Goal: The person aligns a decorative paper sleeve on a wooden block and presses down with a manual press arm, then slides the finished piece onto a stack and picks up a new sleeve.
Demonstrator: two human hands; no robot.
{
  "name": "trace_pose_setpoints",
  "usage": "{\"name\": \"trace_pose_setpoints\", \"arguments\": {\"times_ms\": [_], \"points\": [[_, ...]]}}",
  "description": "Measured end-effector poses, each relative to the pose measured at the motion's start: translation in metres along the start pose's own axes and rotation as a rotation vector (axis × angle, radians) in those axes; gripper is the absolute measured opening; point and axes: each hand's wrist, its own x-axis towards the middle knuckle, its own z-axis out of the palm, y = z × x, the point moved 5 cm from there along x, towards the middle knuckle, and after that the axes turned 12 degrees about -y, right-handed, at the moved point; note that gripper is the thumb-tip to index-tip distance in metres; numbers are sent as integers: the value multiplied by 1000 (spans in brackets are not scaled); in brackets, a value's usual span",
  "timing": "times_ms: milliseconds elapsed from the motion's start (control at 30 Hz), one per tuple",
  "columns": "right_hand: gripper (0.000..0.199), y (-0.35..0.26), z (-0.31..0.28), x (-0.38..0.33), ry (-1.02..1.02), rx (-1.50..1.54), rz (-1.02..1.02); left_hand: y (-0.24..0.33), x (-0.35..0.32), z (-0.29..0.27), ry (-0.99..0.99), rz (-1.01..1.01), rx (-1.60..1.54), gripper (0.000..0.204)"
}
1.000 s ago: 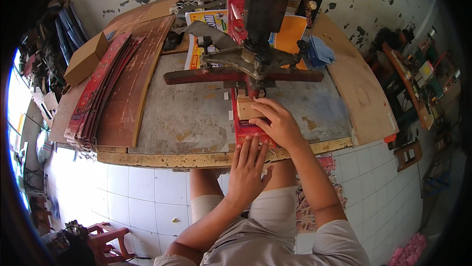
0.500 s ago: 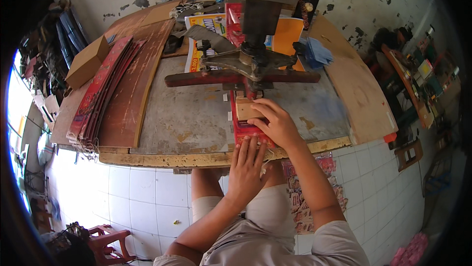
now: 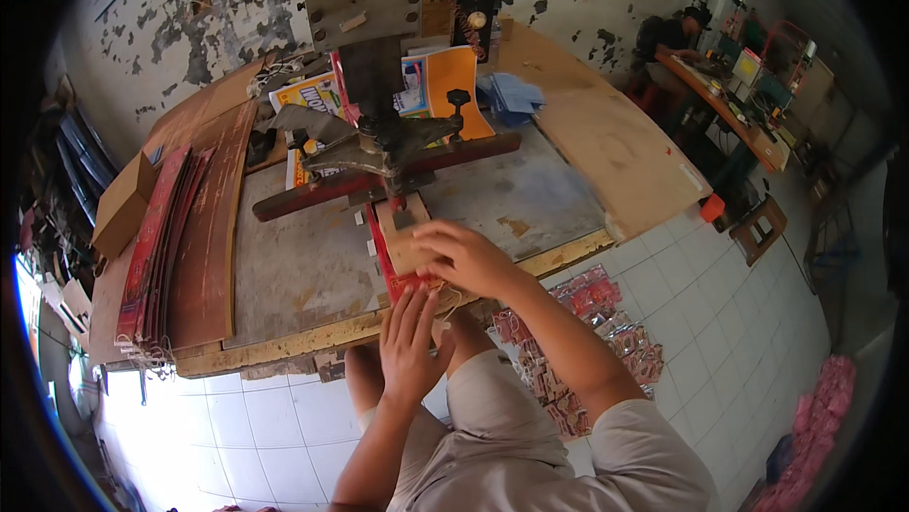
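A heavy metal press (image 3: 383,147) with a dark red crossbar stands over the grey worktop. From beneath it a red printed strip (image 3: 388,270) runs toward me to the worktop's front edge. My right hand (image 3: 464,256) has its thumb and fingers closed on a light wooden block (image 3: 407,251), which lies over the strip just in front of the press. With fingers stretched out, my left hand (image 3: 409,341) rests flat on the near end of the strip. White string (image 3: 454,299) hangs beside it.
Red folded strips (image 3: 163,256) lie in a stack on the left, beside a cardboard box (image 3: 123,204). Blue sheets (image 3: 511,97) sit behind the press on the right. Printed packets (image 3: 587,351) cover part of the tiled floor. Another person (image 3: 677,38) sits far right.
My right hand has drawn the wooden block toward me, away from the press. My left hand stays at the strip's near end. The whole view has turned and shifted.
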Motion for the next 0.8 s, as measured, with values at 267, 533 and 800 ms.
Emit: {"name": "trace_pose_setpoints", "arguments": {"times_ms": [267,533,800], "points": [[36,-8,-100,-129,103,-24,230,-75,-76,-11,347,-177,211,52],[32,175,-228,-239,526,-496,635,-111,-87,25,417,-243,314,58],[32,211,-219,-255,604,-474,719,-119,-93,27,439,-200,359,55]]}}
